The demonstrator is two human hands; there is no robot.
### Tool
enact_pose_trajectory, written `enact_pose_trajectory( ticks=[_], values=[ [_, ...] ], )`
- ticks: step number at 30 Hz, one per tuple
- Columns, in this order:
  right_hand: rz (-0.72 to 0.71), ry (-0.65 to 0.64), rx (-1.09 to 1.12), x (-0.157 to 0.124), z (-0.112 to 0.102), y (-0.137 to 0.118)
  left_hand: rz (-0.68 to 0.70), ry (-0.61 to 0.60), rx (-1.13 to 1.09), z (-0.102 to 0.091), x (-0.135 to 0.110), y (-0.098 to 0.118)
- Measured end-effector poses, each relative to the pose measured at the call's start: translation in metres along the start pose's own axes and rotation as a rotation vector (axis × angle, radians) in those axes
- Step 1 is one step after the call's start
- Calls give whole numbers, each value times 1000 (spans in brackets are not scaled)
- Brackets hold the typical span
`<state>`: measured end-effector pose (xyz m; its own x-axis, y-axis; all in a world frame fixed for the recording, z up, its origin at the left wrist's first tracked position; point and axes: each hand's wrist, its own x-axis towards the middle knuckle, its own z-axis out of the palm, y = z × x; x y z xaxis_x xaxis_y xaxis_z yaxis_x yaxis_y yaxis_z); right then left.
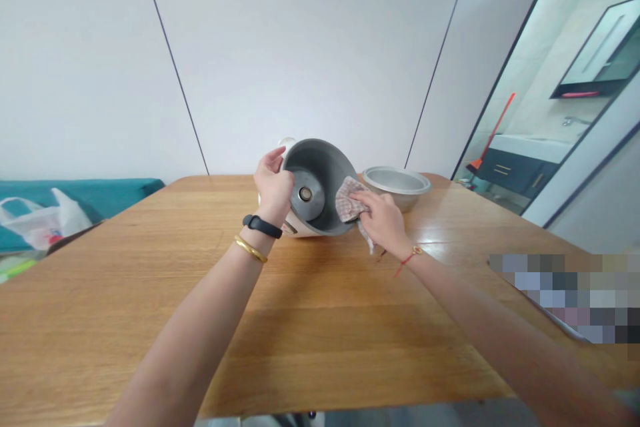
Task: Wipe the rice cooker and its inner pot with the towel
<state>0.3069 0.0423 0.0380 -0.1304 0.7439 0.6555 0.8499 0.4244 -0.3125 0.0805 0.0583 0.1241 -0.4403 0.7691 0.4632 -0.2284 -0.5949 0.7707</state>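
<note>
At the centre of the frame a rice cooker body lies tipped on its side on the wooden table, its opening toward the camera. The left hand grips its rim, fingers curled over the edge. The right hand presses a checked cloth against the rim's right side, fingers loosely bent. The inner pot stands just right, behind.

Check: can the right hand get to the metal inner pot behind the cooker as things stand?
Probably yes. The right hand presses a checked cloth on the tilted cooker body's rim, and the inner pot sits just beyond it on the table, nothing between. It would have to lift off the cloth first.
</note>
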Motion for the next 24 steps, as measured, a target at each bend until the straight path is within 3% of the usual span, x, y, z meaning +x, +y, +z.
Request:
enact_pose_trajectory(
  ticks=[3,5,9,18,24],
  values=[
    [363,280,561,-16,8,9,-95,129,48,-7,17,3],
    [584,374,902,-20,12,7,-179,238,62,-11,26,5],
    [699,416,1278,-14,14,-5,-270,263,29,-13,26,5],
    [747,385,1220,46,24,20,-375,347,32,0,6,-8],
    [660,262,1192,77,39,29,-388,391,46,1,9,-18]
  ],
)
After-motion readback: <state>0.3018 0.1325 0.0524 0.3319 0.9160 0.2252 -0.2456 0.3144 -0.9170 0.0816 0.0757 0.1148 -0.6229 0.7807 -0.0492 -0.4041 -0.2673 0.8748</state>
